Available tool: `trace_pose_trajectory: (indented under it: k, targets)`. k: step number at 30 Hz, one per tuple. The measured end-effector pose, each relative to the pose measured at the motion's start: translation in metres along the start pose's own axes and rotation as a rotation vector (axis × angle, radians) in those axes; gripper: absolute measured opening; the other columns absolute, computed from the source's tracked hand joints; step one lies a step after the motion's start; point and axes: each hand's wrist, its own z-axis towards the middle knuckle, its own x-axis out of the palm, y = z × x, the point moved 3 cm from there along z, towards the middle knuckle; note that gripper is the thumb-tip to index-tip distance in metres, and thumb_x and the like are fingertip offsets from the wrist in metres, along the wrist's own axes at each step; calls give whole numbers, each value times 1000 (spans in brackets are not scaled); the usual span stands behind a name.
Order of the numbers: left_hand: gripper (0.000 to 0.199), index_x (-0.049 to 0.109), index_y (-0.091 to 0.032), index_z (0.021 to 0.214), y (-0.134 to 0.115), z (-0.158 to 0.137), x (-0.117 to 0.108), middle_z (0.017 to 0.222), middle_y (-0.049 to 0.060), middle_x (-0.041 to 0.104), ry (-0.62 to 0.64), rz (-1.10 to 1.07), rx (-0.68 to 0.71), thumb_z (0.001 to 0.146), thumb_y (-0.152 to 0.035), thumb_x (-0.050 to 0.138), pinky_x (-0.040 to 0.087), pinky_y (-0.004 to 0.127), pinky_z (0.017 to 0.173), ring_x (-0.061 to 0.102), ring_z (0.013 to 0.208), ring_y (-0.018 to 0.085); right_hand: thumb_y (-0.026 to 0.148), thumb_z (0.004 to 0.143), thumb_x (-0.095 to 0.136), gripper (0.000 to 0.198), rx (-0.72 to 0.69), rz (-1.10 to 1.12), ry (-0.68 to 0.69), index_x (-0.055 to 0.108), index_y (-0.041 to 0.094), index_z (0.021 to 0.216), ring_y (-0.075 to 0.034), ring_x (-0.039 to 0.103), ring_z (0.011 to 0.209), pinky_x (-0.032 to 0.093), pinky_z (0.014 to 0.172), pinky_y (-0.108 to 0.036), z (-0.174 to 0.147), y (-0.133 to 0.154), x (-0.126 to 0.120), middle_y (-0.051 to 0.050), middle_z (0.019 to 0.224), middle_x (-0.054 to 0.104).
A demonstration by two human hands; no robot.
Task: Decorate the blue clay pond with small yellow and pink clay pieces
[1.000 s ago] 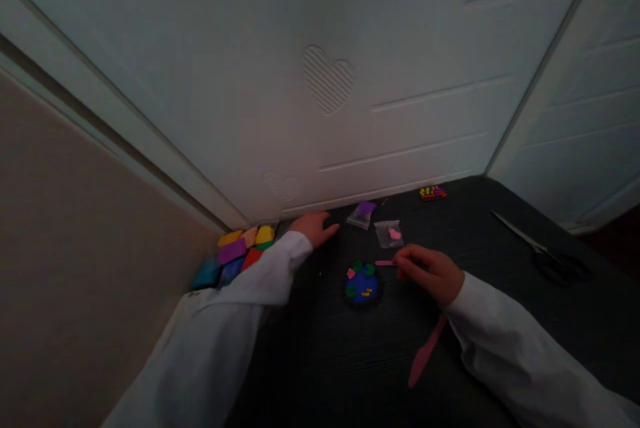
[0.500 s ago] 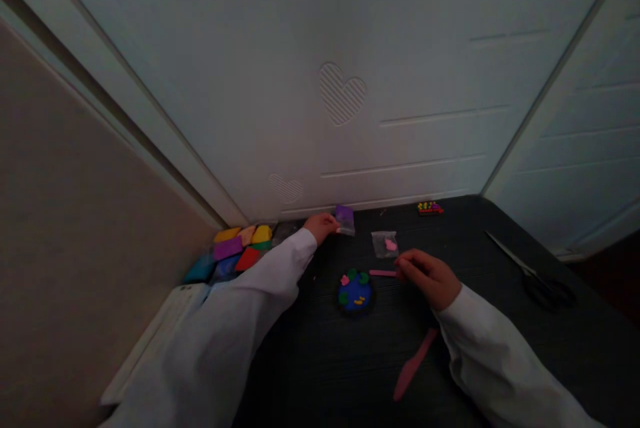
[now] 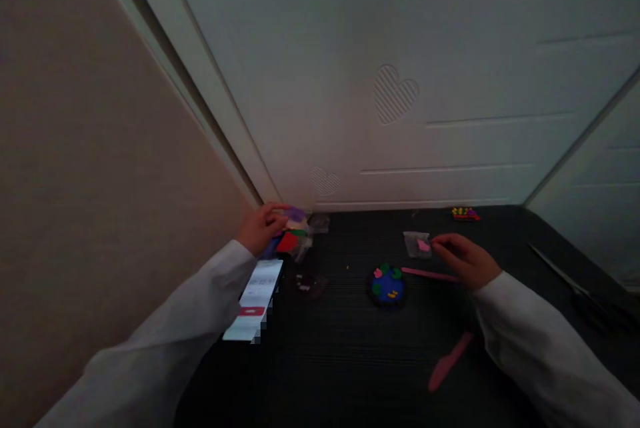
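At the far left, my left hand (image 3: 260,228) has its thumb and finger closed at the edge of a small bag of purple clay (image 3: 295,214), over a heap of clay packets. A red packet (image 3: 287,243) lies just below it. My right hand (image 3: 467,261) is pinched at the right edge of a clear bag of pink clay (image 3: 423,246), which lies flat. Between the hands sits a round clay pond (image 3: 387,287), blue with green leaves, a pink flower and yellow bits. A thin pink tool (image 3: 427,274) runs from beside the pond towards my right wrist.
A pink clay knife (image 3: 447,365) lies near my right sleeve. Scissors (image 3: 570,281) rest at the right. A small colourful clay piece (image 3: 465,215) stands by the white door panel (image 3: 350,115). At the left are a lit phone (image 3: 257,298) and a clear crumpled wrapper (image 3: 307,286).
My left hand has carried the purple bag from beside the panel left to the packet heap. My right fingertips have risen to the pink clay bag's edge. The view has swung left, revealing the phone.
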Motion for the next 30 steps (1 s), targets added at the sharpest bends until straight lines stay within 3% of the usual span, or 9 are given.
trace_pose_trajectory:
  k: [3,6,7,10,13,15,21,25,30]
  targets:
    - [32,51,-16,96,-29,-42,15,73,2,61,18,-143,-12,69,-33,56,44,25,62,58,68,14,34,74,49,31,-372,-169,-11,52,19,101,-19,48,97,37,84,-36,-18,65,8,-8,103,54]
    - [21,55,-17,84,-51,-92,53,69,0,59,149,-338,-116,71,-32,54,42,22,56,54,60,11,31,71,53,42,-626,-249,6,46,23,112,-20,43,105,34,86,-37,-53,118,29,-6,115,48]
    - [18,56,-16,81,-56,-108,65,69,0,59,194,-382,-134,71,-30,55,41,21,58,53,61,10,29,72,53,40,-722,-248,11,46,24,110,-20,45,103,34,85,-38,-66,128,37,-5,112,52]
    - [13,58,-15,73,-54,-148,92,66,0,59,287,-475,-186,69,-27,57,39,20,59,53,62,10,17,74,49,30,-778,-221,14,50,23,103,-17,51,91,34,81,-36,-98,132,50,-4,98,60]
    - [16,58,-17,81,-40,-180,103,72,2,62,424,-530,-264,68,-27,58,40,22,62,55,67,12,11,74,47,26,-711,-122,46,51,22,97,-15,54,81,36,72,-32,-124,118,57,-5,88,62]
    - [25,57,-20,89,-31,-198,104,77,2,62,484,-456,-257,65,-27,61,40,24,63,55,70,13,12,74,47,20,-624,-31,82,52,21,91,-14,53,76,36,68,-31,-141,111,62,-4,82,62]
    - [13,62,-22,74,-27,-220,102,67,1,55,341,49,13,71,-33,54,38,24,60,51,65,14,19,76,45,8,-352,162,150,52,19,74,-12,51,65,35,63,-27,-175,110,85,-1,67,58]
    - [15,60,-21,68,-22,-221,108,68,2,53,300,69,92,73,-32,51,37,24,62,50,68,14,23,74,46,11,-230,170,118,54,17,70,-12,50,60,35,58,-26,-174,105,97,-1,62,56]
    - [18,57,-20,64,-3,-214,113,67,2,50,329,31,65,74,-32,49,36,24,60,49,66,14,25,71,50,10,-184,191,94,57,18,69,-11,50,59,35,57,-24,-165,93,110,-1,61,57]
